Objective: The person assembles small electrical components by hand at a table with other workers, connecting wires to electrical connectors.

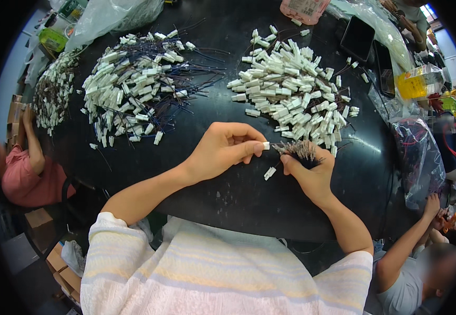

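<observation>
Between thumb and forefinger, my left hand (227, 148) pinches a small white plastic connector (266, 145). My right hand (312, 170) is closed round a bundle of thin dark wires (302, 151) whose pale tips fan out toward the connector. A thin wire seems to run from the connector to my right fingertips. On the black table just below lies a loose white connector (269, 173). Beyond my right hand is a large heap of white connectors (291, 89) with dark wires. Another heap of connectors with blue and dark wires (133, 84) lies to the left.
A third heap (54, 92) sits at the far left edge. Two black phones (358, 39), a bottle of yellow liquid (420, 83) and plastic bags (417, 157) lie on the right. Co-workers sit at the left (33, 173) and lower right (404, 278). The black table (223, 199) curves in front of me.
</observation>
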{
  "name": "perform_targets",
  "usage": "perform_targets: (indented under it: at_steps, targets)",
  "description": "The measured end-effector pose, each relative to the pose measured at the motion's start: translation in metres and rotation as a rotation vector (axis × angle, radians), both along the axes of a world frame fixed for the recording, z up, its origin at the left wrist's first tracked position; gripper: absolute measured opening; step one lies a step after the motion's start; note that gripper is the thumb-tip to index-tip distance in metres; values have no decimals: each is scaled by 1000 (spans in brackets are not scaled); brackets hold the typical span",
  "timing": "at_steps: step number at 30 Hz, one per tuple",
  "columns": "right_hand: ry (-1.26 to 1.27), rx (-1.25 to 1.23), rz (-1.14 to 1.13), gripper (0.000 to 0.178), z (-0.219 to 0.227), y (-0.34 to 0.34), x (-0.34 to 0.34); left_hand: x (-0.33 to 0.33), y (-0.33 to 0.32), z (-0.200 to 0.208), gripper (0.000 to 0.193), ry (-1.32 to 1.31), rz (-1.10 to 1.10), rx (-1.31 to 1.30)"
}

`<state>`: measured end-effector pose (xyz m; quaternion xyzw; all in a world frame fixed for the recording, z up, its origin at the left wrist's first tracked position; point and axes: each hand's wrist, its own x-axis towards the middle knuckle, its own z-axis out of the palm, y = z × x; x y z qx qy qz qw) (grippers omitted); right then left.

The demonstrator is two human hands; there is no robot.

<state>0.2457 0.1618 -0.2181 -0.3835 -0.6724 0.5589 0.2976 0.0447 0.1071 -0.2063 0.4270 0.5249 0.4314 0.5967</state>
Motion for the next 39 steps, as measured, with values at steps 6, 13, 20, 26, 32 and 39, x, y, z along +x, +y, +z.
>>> perform_targets:
  at_steps: [6,13,20,26,32,39]
  targets:
    - [-6,29,32,3,4,1,-1,-1,0,-3,15,-130,-14,-12]
    - [-66,58,69,4,4,1,0,1,1,-4,16,-139,-37,-21]
    - [63,-101,2,7,3,2,2,5,2,-6,15,-46,-66,17]
    - [-8,163,51,8,-1,1,1,14,0,-8,15,-6,-48,69]
    - [17,201,112,11,-4,3,-4,8,2,-3,11,56,-62,78]
    - [228,-291,-54,9,12,4,2,-67,12,32,8,1008,512,674]
